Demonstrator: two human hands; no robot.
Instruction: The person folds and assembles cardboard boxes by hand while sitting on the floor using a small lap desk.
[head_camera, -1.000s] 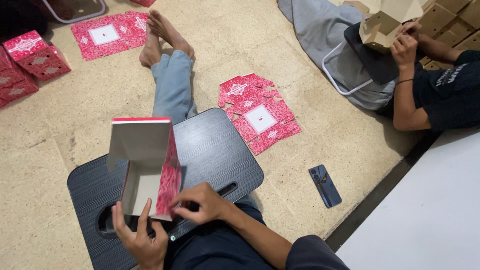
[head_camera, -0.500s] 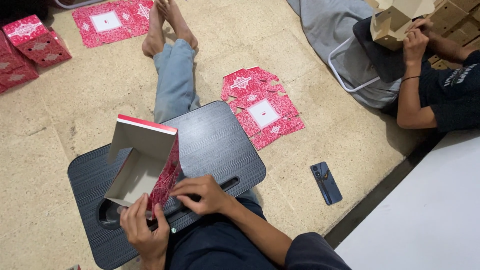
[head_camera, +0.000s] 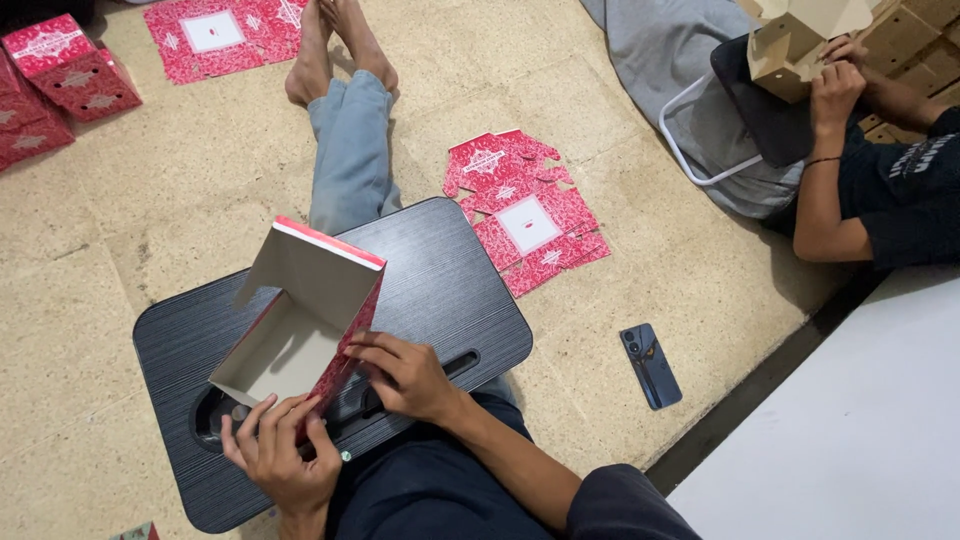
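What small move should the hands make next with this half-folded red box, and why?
Probably press the near side wall in with the right hand while the left hand steadies the corner. The red box lies open on the black lap desk, its lid flap raised, and both hands already grip that near edge.

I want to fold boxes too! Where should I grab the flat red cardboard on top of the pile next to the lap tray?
Probably the flat red cardboard by its outer edge, from the right. It lies flat on the floor, its flaps stick out there, and the lap tray crowds its left side.
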